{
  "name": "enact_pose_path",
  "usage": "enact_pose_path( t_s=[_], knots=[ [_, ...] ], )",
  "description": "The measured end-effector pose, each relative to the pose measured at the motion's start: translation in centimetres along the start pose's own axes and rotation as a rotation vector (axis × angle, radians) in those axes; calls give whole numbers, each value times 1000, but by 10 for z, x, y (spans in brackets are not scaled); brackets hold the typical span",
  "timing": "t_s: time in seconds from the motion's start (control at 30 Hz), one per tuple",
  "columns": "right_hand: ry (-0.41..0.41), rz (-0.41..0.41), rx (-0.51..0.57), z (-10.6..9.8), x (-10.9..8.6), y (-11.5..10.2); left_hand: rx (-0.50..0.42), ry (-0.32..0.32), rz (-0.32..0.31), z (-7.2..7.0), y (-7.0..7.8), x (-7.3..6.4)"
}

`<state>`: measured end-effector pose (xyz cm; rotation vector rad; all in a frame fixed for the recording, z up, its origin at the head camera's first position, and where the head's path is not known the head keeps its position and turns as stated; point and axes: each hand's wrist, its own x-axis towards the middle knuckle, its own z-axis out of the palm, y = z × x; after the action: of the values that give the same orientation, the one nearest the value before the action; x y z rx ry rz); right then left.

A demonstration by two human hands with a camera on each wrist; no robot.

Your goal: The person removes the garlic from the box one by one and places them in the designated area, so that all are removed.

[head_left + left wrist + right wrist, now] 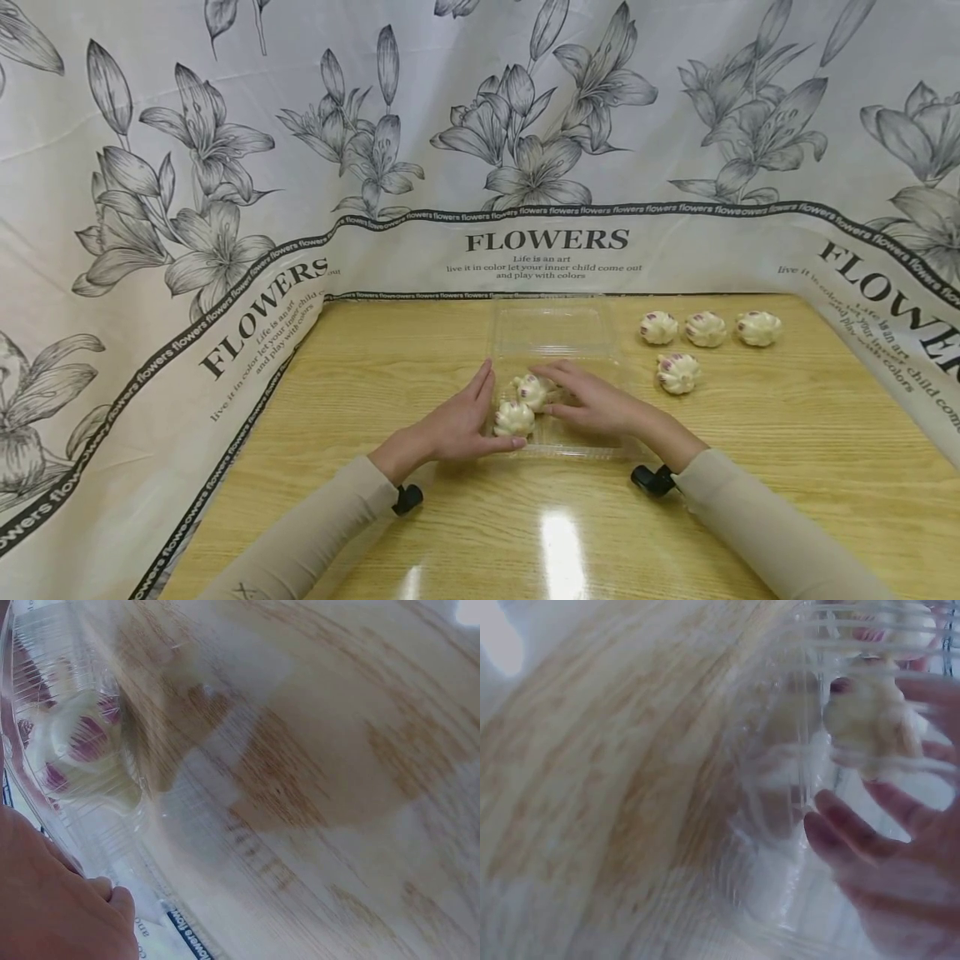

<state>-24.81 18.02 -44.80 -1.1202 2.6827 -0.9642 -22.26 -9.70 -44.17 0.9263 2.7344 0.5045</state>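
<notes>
A clear plastic clamshell box (581, 451) stands on the table with its lid (551, 327) laid back. Two cream and purple garlic bulbs sit in its left half: a front bulb (513, 420) and a rear bulb (531, 393). My left hand (463, 423) rests along the box's left side, fingers straight, thumb at the front edge. Reaching into the box from the right, my right hand (596, 406) holds the rear bulb between thumb and fingers. Through the ribbed plastic, the left wrist view shows a garlic bulb (82, 742). The right wrist view is blurred; fingers surround a bulb (866, 720).
Several more garlic bulbs lie right of the box: three in a back row, including the middle bulb (705, 329), and a single bulb (678, 373) nearer. A white flower-printed cloth (551, 250) borders the wooden table (390, 350) at the back and sides.
</notes>
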Motion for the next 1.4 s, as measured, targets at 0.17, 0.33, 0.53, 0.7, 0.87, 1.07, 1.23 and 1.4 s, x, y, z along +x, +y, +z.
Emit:
enact_pose_path(
  t_s=[0.17, 0.33, 0.53, 0.7, 0.87, 1.07, 1.23, 1.4],
  knots=[
    [-6, 7, -2, 0, 0, 1, 2, 14, 8, 1, -1, 1],
    [-3, 17, -7, 0, -1, 1, -2, 11, 7, 1, 0, 1],
    [5, 43, 24, -1, -1, 1, -1, 13, 6, 1, -1, 1],
    [15, 11, 59, -2, 0, 2, -7, 16, 5, 1, -1, 1],
    [4, 21, 84, -2, 1, 2, -8, 17, 5, 1, -1, 1],
    [-1, 64, 139, -2, 2, 2, -7, 10, 0, 1, 0, 0],
    [1, 57, 155, -3, 2, 3, -5, 11, -1, 0, 0, 0],
    [7, 45, 144, -3, 1, 3, -1, 4, 0, 0, 1, 0]
  ],
)
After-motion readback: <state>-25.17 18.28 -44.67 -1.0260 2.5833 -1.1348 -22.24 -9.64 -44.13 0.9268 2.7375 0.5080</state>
